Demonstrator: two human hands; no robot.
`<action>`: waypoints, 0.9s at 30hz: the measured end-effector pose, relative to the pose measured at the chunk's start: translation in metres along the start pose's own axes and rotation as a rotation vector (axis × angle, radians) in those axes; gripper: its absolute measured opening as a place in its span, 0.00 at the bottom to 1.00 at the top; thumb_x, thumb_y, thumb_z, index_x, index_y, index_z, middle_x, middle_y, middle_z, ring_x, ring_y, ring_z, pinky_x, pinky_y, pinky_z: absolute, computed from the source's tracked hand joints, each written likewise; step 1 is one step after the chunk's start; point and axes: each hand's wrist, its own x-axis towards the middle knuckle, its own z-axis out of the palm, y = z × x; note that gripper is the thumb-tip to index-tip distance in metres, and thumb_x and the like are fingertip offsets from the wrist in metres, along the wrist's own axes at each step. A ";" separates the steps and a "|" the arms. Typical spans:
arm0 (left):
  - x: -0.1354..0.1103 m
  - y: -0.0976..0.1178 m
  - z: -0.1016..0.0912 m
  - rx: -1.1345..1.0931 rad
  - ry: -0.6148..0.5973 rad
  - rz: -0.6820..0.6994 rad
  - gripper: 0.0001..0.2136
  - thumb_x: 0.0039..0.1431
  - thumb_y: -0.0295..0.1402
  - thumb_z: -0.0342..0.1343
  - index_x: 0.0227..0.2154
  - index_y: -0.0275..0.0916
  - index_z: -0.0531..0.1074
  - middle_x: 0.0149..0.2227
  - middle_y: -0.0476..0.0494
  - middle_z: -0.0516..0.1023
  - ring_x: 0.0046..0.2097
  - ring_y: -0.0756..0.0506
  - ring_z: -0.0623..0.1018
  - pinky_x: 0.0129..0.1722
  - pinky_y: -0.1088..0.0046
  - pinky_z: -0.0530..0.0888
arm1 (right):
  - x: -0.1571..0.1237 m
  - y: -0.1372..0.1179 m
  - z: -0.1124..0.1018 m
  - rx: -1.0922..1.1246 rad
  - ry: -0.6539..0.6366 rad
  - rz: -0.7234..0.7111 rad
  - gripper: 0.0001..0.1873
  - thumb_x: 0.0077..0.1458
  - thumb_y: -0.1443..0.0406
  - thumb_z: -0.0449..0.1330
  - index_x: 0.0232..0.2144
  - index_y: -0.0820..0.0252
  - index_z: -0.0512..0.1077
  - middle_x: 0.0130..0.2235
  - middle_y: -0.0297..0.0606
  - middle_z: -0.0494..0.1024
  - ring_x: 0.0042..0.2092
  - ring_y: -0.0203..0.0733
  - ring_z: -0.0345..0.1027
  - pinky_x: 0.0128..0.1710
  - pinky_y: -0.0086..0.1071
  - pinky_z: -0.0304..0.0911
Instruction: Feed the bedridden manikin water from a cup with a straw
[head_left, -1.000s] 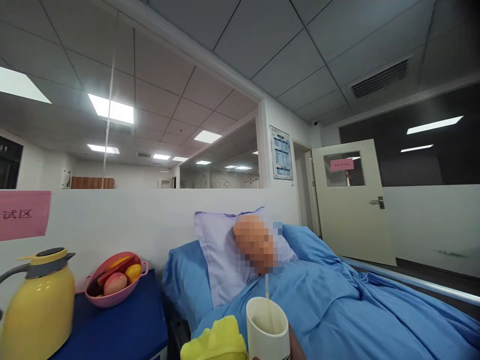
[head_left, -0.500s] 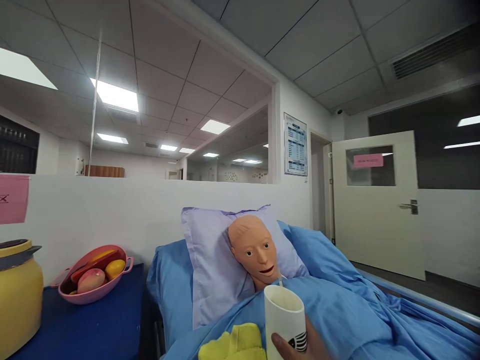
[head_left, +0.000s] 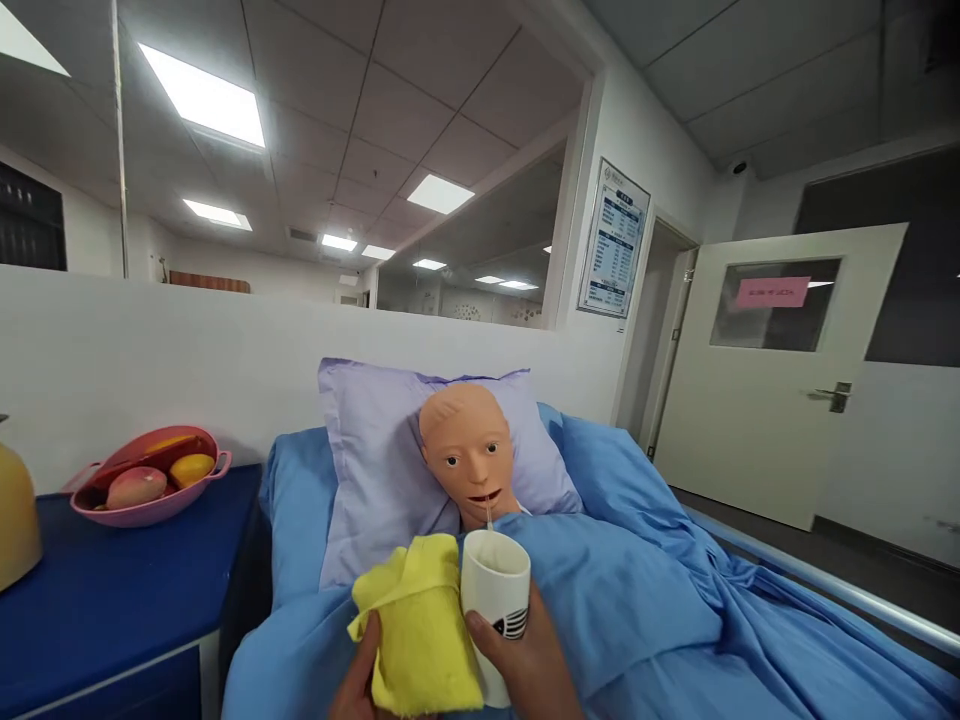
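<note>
My right hand (head_left: 525,660) is wrapped round a white cup (head_left: 496,590) with a black striped mark. A thin straw (head_left: 488,512) rises from the cup to the mouth of a training manikin (head_left: 465,450). The manikin lies in bed, its head on a lilac pillow (head_left: 375,460), with a blue blanket (head_left: 645,610) up to its chin. My left hand (head_left: 358,680) holds a yellow cloth (head_left: 420,630) just left of the cup, against it. Only part of each hand shows at the bottom edge.
A blue bedside cabinet (head_left: 112,600) stands on the left with a pink bowl of fruit (head_left: 146,487) and the edge of a yellow jug (head_left: 15,520). A metal bed rail (head_left: 825,590) runs along the right. A white door (head_left: 780,370) stands beyond it.
The view has tilted down and swung right. The cup and yellow cloth have risen into view, closer to the manikin's chin, and both hands now show.
</note>
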 end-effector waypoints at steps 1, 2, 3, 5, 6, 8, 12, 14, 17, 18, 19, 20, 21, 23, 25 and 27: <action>0.006 -0.001 -0.001 -0.030 -0.033 0.000 0.26 0.62 0.53 0.45 0.55 0.43 0.71 0.56 0.37 0.74 0.63 0.35 0.66 0.60 0.51 0.68 | 0.000 0.000 -0.001 0.025 -0.006 -0.004 0.32 0.37 0.52 0.69 0.45 0.59 0.71 0.39 0.44 0.81 0.39 0.54 0.76 0.39 0.42 0.71; 0.010 -0.003 -0.001 -0.063 -0.077 0.006 0.27 0.62 0.54 0.43 0.54 0.43 0.72 0.57 0.38 0.73 0.64 0.35 0.65 0.62 0.52 0.66 | 0.001 0.000 -0.002 0.051 -0.015 -0.004 0.33 0.38 0.52 0.69 0.45 0.59 0.70 0.39 0.43 0.81 0.38 0.54 0.76 0.38 0.41 0.72; 0.014 -0.004 0.000 -0.096 -0.121 0.022 0.27 0.63 0.53 0.42 0.53 0.42 0.73 0.58 0.40 0.72 0.65 0.36 0.63 0.64 0.53 0.63 | 0.001 0.000 -0.002 0.073 -0.018 -0.003 0.33 0.38 0.51 0.69 0.45 0.59 0.70 0.39 0.43 0.81 0.38 0.53 0.76 0.38 0.41 0.72; 0.018 -0.009 0.003 -0.137 -0.154 0.076 0.27 0.64 0.52 0.40 0.53 0.43 0.73 0.59 0.43 0.70 0.65 0.38 0.62 0.65 0.55 0.60 | 0.002 0.002 -0.004 0.091 -0.015 0.004 0.34 0.39 0.50 0.69 0.46 0.60 0.69 0.39 0.44 0.81 0.37 0.53 0.76 0.37 0.40 0.72; 0.018 -0.012 0.005 -0.138 -0.132 0.101 0.26 0.64 0.51 0.40 0.54 0.44 0.73 0.59 0.44 0.70 0.65 0.39 0.62 0.65 0.55 0.60 | 0.002 0.003 -0.004 0.090 -0.019 0.006 0.33 0.40 0.50 0.69 0.46 0.61 0.69 0.38 0.44 0.81 0.37 0.52 0.76 0.36 0.40 0.72; 0.016 -0.018 0.007 -0.134 -0.066 0.133 0.25 0.65 0.50 0.41 0.57 0.46 0.70 0.60 0.45 0.70 0.65 0.39 0.62 0.65 0.54 0.60 | 0.002 0.006 -0.005 0.081 -0.021 0.008 0.33 0.41 0.49 0.69 0.46 0.62 0.69 0.37 0.43 0.81 0.36 0.51 0.75 0.36 0.39 0.72; 0.010 -0.025 0.006 -0.165 -0.007 0.137 0.28 0.64 0.52 0.42 0.63 0.48 0.62 0.61 0.43 0.68 0.65 0.37 0.62 0.64 0.52 0.61 | 0.000 0.013 -0.005 0.083 0.000 0.035 0.34 0.40 0.49 0.70 0.44 0.62 0.69 0.34 0.41 0.80 0.35 0.50 0.74 0.35 0.38 0.71; 0.007 -0.026 0.004 -0.187 -0.011 0.125 0.29 0.64 0.53 0.42 0.63 0.46 0.61 0.62 0.42 0.67 0.65 0.37 0.62 0.65 0.51 0.61 | -0.002 0.016 -0.004 0.092 0.006 0.058 0.34 0.41 0.48 0.69 0.46 0.62 0.69 0.35 0.41 0.80 0.36 0.49 0.74 0.35 0.37 0.71; 0.003 -0.025 0.003 -0.233 -0.098 0.112 0.29 0.64 0.53 0.42 0.62 0.44 0.64 0.61 0.40 0.67 0.65 0.36 0.63 0.65 0.50 0.58 | -0.004 0.019 -0.002 0.093 0.009 0.071 0.34 0.42 0.48 0.69 0.46 0.62 0.68 0.36 0.41 0.80 0.36 0.49 0.75 0.35 0.36 0.71; 0.002 -0.025 0.003 -0.243 -0.132 0.114 0.28 0.64 0.53 0.42 0.61 0.44 0.65 0.61 0.41 0.67 0.65 0.36 0.62 0.66 0.50 0.57 | -0.004 0.020 -0.002 0.093 0.018 0.067 0.34 0.41 0.48 0.69 0.46 0.62 0.68 0.36 0.40 0.80 0.36 0.48 0.74 0.35 0.36 0.71; 0.002 -0.024 0.003 -0.247 -0.156 0.118 0.27 0.65 0.53 0.42 0.60 0.45 0.66 0.62 0.41 0.67 0.65 0.36 0.62 0.66 0.50 0.56 | -0.005 0.020 -0.001 0.093 0.029 0.063 0.34 0.41 0.48 0.69 0.45 0.62 0.68 0.35 0.40 0.80 0.35 0.48 0.74 0.34 0.36 0.71; 0.001 -0.024 0.003 -0.243 -0.170 0.117 0.27 0.65 0.53 0.41 0.60 0.45 0.67 0.62 0.42 0.67 0.66 0.36 0.60 0.66 0.50 0.55 | -0.005 0.019 -0.001 0.093 0.037 0.061 0.34 0.40 0.48 0.69 0.44 0.62 0.69 0.35 0.40 0.80 0.35 0.48 0.74 0.34 0.36 0.71; 0.001 -0.024 0.002 -0.235 -0.182 0.109 0.27 0.65 0.52 0.41 0.60 0.45 0.66 0.62 0.42 0.66 0.66 0.37 0.59 0.66 0.51 0.54 | -0.005 0.018 -0.002 0.094 0.043 0.059 0.33 0.40 0.48 0.69 0.43 0.62 0.69 0.35 0.40 0.80 0.35 0.48 0.74 0.34 0.36 0.71; 0.001 -0.024 0.002 -0.232 -0.205 0.093 0.27 0.66 0.52 0.39 0.61 0.46 0.65 0.63 0.43 0.65 0.67 0.38 0.56 0.67 0.52 0.52 | -0.003 0.016 -0.003 0.095 0.039 0.061 0.31 0.39 0.48 0.69 0.41 0.62 0.70 0.34 0.40 0.80 0.35 0.48 0.74 0.34 0.37 0.71; 0.000 -0.024 0.002 -0.269 -0.234 0.074 0.27 0.66 0.52 0.39 0.62 0.46 0.64 0.64 0.44 0.64 0.68 0.39 0.55 0.68 0.52 0.48 | -0.002 0.016 -0.004 0.099 0.031 0.063 0.30 0.40 0.49 0.70 0.40 0.62 0.71 0.33 0.40 0.80 0.35 0.48 0.74 0.33 0.37 0.70; 0.000 -0.025 0.002 -0.336 -0.271 0.057 0.28 0.66 0.52 0.37 0.62 0.45 0.64 0.64 0.43 0.62 0.68 0.39 0.55 0.68 0.53 0.45 | 0.001 0.018 -0.006 0.098 0.025 0.060 0.30 0.40 0.49 0.70 0.41 0.61 0.71 0.33 0.40 0.80 0.35 0.48 0.74 0.33 0.37 0.70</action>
